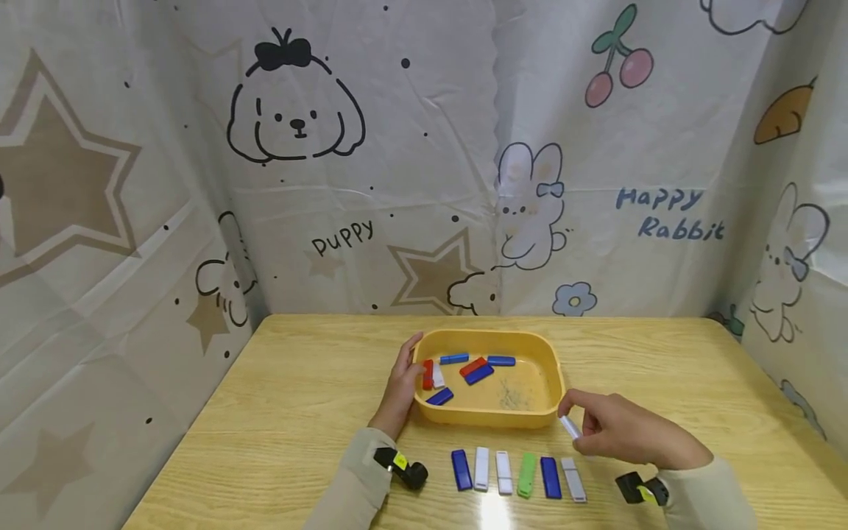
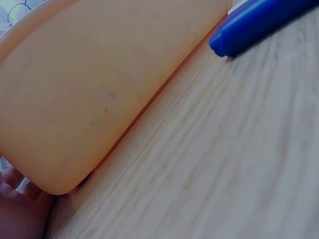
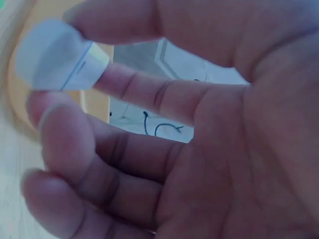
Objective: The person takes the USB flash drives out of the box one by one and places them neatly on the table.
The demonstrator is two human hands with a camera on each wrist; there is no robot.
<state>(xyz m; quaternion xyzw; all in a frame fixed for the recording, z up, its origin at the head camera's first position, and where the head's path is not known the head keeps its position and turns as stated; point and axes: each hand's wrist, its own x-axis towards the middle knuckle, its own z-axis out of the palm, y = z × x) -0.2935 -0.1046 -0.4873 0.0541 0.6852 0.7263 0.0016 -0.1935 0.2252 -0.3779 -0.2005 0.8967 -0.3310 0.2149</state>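
My right hand [image 1: 623, 430] pinches a white USB stick [image 1: 570, 428] between thumb and fingers, just off the front right corner of a yellow plastic tub [image 1: 486, 419]. Close up in the right wrist view, the thumb and fingertips hold that white stick, with a seam across it. My left hand [image 1: 399, 386] grips the tub's left end, thumb at the rim; the left wrist view has its fingers at the tub's lower corner. Inside the tub lie several sticks, among them a red one [image 1: 428, 375], a white one [image 1: 438, 377] and a blue one [image 1: 479, 375].
In front of the tub, a row of sticks lies on the wooden table [image 1: 278, 434]: blue [image 1: 461, 470], white [image 1: 481, 469], another white [image 1: 504, 472], green [image 1: 526, 475], blue [image 1: 550, 477] and white [image 1: 573, 479]. A printed curtain [image 1: 424, 184] hangs behind and at both sides.
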